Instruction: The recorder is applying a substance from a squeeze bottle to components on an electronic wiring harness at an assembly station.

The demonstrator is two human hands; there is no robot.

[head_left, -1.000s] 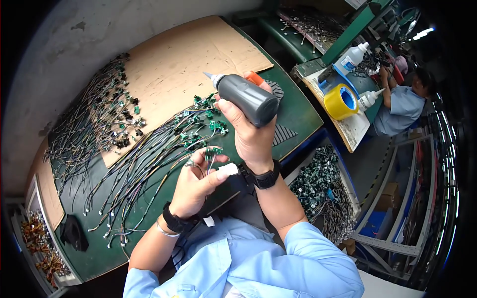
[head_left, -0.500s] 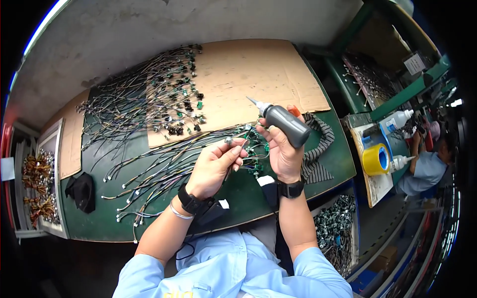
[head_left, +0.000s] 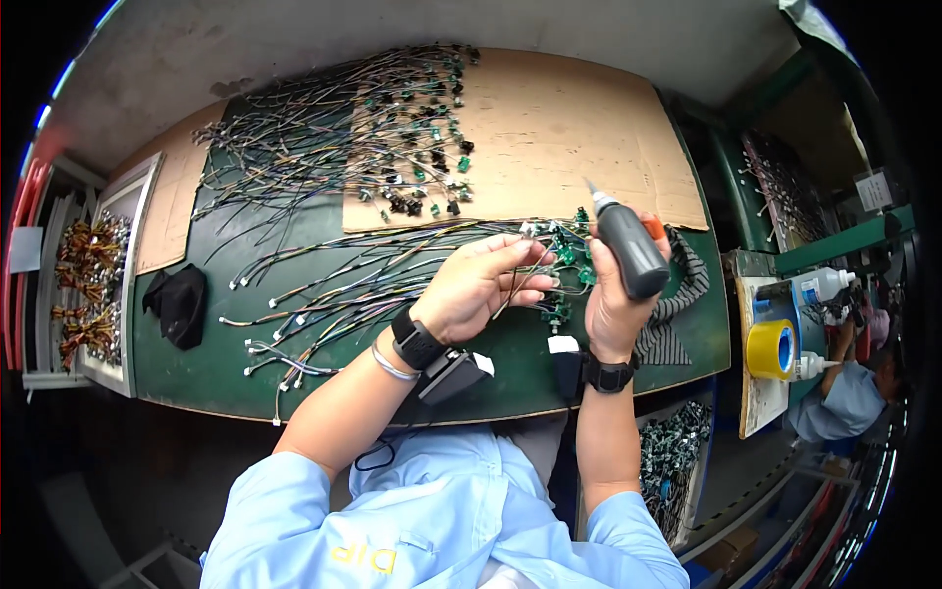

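Observation:
My right hand [head_left: 616, 319] is wrapped round a dark grey squeeze bottle [head_left: 633, 250], its pointed nozzle tilted up and to the left. An orange piece [head_left: 653, 226] shows beside the bottle. My left hand [head_left: 476, 290] has its thumb and fingers curled round a thin wired cable [head_left: 512, 294], with a small pale connector [head_left: 530, 230] by its fingertips. The fingers partly hide this cable. Just past both hands lie green connector ends [head_left: 569, 245] of a row of cables, whose wires [head_left: 339, 285] run leftward over the green table [head_left: 235, 368].
More cables [head_left: 294, 147] are heaped at the far left, partly on cardboard [head_left: 579, 128]. A black cloth [head_left: 177, 306] lies left, a striped cloth [head_left: 672, 329] right. Yellow tape [head_left: 770, 349] sits on a side shelf. Trays of parts flank the table; a co-worker [head_left: 849, 398] is far right.
The view has shifted, so the table sits higher and further right. My left fingers have spread somewhat around the cable; the bottle's nozzle now points more steeply upward.

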